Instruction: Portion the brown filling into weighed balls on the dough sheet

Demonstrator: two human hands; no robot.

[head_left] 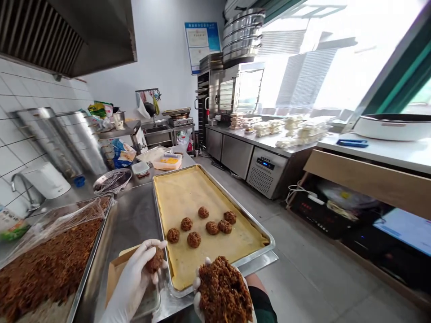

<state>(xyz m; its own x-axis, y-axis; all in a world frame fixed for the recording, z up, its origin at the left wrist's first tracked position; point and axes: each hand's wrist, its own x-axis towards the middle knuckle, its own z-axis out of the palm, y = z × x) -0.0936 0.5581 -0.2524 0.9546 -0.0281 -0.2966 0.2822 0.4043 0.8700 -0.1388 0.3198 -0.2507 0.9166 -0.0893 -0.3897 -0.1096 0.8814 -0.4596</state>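
My left hand point(136, 269), in a white glove, has its fingers curled round a brown ball of filling point(155, 260) near the tray's front left corner. My right hand point(197, 294), gloved too, holds a large rough clump of the brown filling point(225, 291), which hides most of the palm. Beyond both hands lies a metal baking tray point(198, 193) lined with yellowish paper. Several brown balls point(194, 239) rest on its nearer half. Under my left hand is a small box or container point(112, 273), partly covered by the glove.
A large tray of loose brown filling point(50, 255), half under plastic wrap point(77, 213), stands at left. Behind are a wrapped round bowl point(112, 180) and a plastic tub point(167, 161). A counter with packed boxes point(269, 127) runs along the window, across a grey floor point(292, 251).
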